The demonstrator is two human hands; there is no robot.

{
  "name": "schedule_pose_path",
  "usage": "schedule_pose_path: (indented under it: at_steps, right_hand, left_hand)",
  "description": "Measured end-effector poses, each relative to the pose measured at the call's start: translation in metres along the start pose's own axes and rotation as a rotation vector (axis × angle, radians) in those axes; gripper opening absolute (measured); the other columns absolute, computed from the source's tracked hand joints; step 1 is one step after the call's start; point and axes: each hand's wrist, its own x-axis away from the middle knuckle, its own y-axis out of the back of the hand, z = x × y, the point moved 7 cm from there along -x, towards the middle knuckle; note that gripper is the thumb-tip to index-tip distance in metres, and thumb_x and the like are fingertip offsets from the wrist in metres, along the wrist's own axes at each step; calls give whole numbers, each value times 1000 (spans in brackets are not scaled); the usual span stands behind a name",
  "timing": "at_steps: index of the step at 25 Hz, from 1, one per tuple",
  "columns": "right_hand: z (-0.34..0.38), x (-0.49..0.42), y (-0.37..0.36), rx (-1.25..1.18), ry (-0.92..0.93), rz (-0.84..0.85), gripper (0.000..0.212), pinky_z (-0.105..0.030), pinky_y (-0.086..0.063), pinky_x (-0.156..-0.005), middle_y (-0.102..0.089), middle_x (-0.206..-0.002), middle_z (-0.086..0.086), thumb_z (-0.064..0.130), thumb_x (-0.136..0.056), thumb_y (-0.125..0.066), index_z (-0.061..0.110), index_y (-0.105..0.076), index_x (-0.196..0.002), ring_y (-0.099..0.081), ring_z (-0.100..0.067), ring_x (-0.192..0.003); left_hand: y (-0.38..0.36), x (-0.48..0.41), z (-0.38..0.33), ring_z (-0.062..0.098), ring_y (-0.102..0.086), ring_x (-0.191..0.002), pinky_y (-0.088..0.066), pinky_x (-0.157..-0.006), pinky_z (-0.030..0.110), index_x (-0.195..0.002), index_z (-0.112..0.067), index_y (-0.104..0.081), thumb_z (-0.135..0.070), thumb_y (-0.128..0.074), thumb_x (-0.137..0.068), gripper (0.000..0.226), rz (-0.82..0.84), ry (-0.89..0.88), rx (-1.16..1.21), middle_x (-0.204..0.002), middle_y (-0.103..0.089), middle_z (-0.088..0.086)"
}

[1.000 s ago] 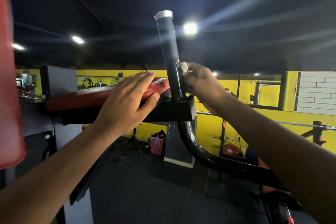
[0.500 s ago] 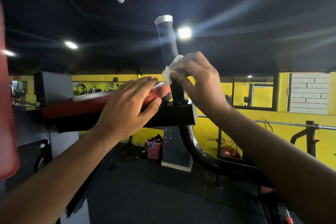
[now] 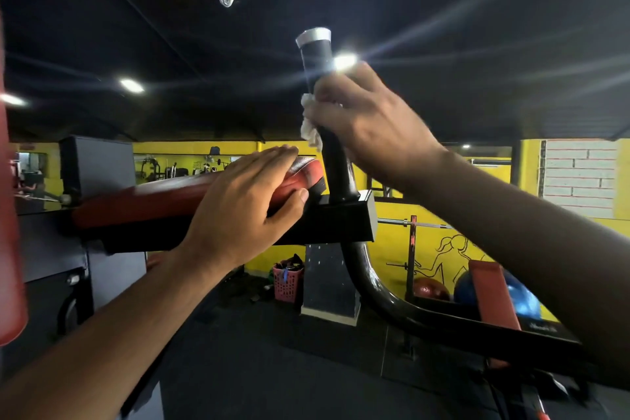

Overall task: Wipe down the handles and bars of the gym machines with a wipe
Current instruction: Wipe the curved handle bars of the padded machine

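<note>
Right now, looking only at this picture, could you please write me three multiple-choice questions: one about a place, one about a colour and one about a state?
1. Where does the left hand rest?
A. on the red pad
B. on the floor
C. on a dumbbell

2. What colour is the cap on top of the upright handle?
A. yellow
B. red
C. silver

3. What is the right hand doing?
A. hanging free
B. gripping the white wipe around the handle
C. holding a bottle

Answers:
1 A: its fingers lie flat over the pad's end.
2 C: the cap shines silver above the black grip.
3 B: its fingers curl round the handle, with the wipe bunched under them.
</note>
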Motion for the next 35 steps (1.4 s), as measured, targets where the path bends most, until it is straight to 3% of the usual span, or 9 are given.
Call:
schedule_pose_path:
  at_steps: [3,7,10,13,16,22,28,31,35]
  right_hand:
    - [5,17,-1,-134,-92,-19,21,-35,-48,-79,-62,-107,-14,2,-94,-52,5,-67,-108,-55,-29,-95]
    - [-14,77,-23,-784,-922,-91,7,-22,-52,-72,-66,-96,-1,11,-95,-61,17,-61,-98,-62,-12,-85]
    - [-15,85,-52,-1235,-1197,-21,9,-41,-58,-81,-70,-98,-13,7,-97,-57,8,-57,-106,-66,-23,-84]
    - [-22,71,-60,-1542,-1211,-75,20,-30,-55,-64,-67,-85,-10,-9,-95,-48,2,-54,-111,-63,-13,-69]
    - [-14,80,-75,-1621,-1164,68,18,-44,-55,-80,-68,-100,-23,8,-102,-49,2,-55,-118,-66,-28,-86]
    - [-26,71,-83,-1804,-955,20,19,-32,-52,-79,-65,-88,-8,-5,-96,-53,12,-59,-92,-60,-19,-83]
    - [-36,56,-91,-1855,-956,-226,5,-31,-52,-81,-60,-87,-8,8,-99,-55,9,-60,-97,-56,-15,-82]
    - [-29,51,-98,-1836,-946,-158,16,-24,-48,-72,-56,-78,-4,9,-100,-54,14,-55,-85,-53,-9,-73]
    - [-47,39,-87,-1696,-888,-289,19,-33,-49,-68,-55,-73,6,23,-100,-56,19,-53,-82,-52,-7,-68]
  left_hand:
    - [1,1,0,21,-49,-129,-34,-111,34,-139,-5,-49,-43,-46,-95,58,-1,12,6,-137,-56,11]
    - [2,2,-1,20,-47,-131,-32,-111,33,-142,-6,-45,-47,-42,-95,62,44,5,-15,-141,-53,11]
    - [3,1,0,18,-43,-134,-30,-111,32,-145,-8,-42,-48,-40,-95,64,66,33,-18,-144,-50,9]
    - [1,3,-3,18,-43,-134,-34,-112,37,-144,-8,-43,-47,-38,-96,62,76,68,-26,-143,-51,9]
    - [0,4,-5,16,-40,-136,-34,-113,40,-146,-10,-41,-45,-38,-97,60,87,117,-40,-146,-47,7]
    - [0,7,-13,6,-34,-137,-27,-110,27,-148,-15,-39,-45,-36,-97,58,82,275,-101,-149,-43,1]
    - [6,8,-19,10,-38,-137,-30,-112,29,-147,-16,-41,-40,-40,-100,53,103,380,-203,-149,-44,1]
    - [9,4,-24,10,-37,-138,-31,-114,32,-148,-17,-40,-38,-43,-102,51,145,374,-255,-150,-43,1]
    - [9,2,-28,11,-38,-137,-29,-112,27,-149,-17,-38,-36,-44,-102,51,178,389,-308,-150,-43,2]
